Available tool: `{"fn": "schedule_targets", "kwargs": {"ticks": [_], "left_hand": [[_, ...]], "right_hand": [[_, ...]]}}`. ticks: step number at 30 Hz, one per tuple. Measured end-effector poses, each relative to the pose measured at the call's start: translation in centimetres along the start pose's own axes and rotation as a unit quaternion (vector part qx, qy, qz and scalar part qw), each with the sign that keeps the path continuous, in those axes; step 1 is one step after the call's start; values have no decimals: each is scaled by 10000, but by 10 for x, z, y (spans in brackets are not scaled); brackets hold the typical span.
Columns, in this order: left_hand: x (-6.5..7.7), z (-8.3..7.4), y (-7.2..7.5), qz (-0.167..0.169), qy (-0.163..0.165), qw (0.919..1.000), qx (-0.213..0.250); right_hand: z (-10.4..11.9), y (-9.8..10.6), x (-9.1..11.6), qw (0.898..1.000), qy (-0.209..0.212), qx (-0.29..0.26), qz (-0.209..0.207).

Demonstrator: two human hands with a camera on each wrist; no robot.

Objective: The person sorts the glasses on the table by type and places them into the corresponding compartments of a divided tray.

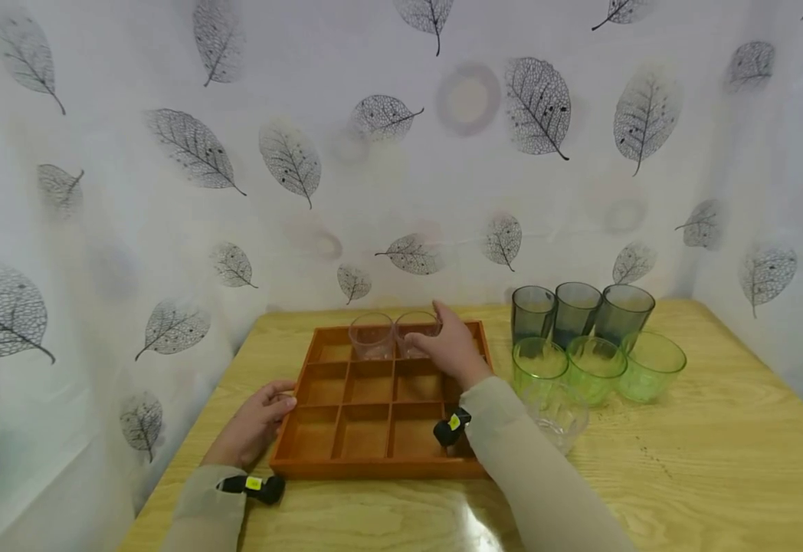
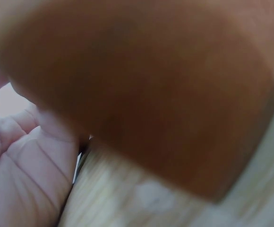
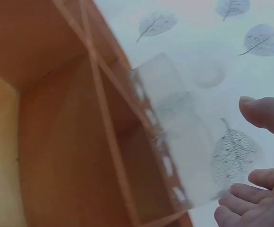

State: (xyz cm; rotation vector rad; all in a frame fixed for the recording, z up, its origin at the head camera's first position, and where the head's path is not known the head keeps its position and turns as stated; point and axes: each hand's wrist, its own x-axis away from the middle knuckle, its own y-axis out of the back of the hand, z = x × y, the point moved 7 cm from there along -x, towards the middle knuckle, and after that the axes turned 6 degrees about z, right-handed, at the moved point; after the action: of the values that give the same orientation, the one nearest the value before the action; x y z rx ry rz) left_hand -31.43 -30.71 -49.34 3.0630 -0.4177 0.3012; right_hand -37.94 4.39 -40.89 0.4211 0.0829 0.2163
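A reddish-brown divided tray [image 1: 374,468] lies on the table, split into square compartments. Two clear glasses, one [image 1: 372,337] beside the other [image 1: 411,326], stand in its back row. My right hand [image 1: 450,345] is at the right-hand one of these; in the right wrist view its thumb and fingers are spread, with the fingertips right at the glass [image 3: 189,161]. At the tray's left wall, my left hand [image 1: 253,422] holds the rim with thumb and fingers bent. The tray wall [image 2: 165,109] hides those fingertips in the left wrist view.
Right of the tray stand three dark grey glasses [image 1: 576,310] in back and three green glasses [image 1: 594,376] before them. Another clear glass [image 1: 567,422] is partly behind my right forearm. A leaf-patterned curtain [image 1: 401,184] hangs behind the wooden table [image 1: 705,460].
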Motion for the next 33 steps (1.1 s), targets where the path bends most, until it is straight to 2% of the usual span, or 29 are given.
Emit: {"fn": "schedule_targets", "kwargs": {"ticks": [5, 10, 15, 24, 33], "left_hand": [[0, -1, -1, 2, -18, 10000, -2], [1, -2, -1, 54, -68, 10000, 24], [2, -2, -2, 67, -57, 10000, -23], [2, -2, -2, 93, -71, 9999, 56], [2, -2, -2, 166, -60, 9998, -35]], "right_hand": [[15, 12, 14, 9996, -60, -259, 20], [29, 28, 27, 9997, 157, -181, -7], [36, 48, 44, 9990, 260, -339, 87], [37, 85, 85, 9967, 705, -402, -80], [27, 113, 128, 9971, 654, -174, -357]]}}
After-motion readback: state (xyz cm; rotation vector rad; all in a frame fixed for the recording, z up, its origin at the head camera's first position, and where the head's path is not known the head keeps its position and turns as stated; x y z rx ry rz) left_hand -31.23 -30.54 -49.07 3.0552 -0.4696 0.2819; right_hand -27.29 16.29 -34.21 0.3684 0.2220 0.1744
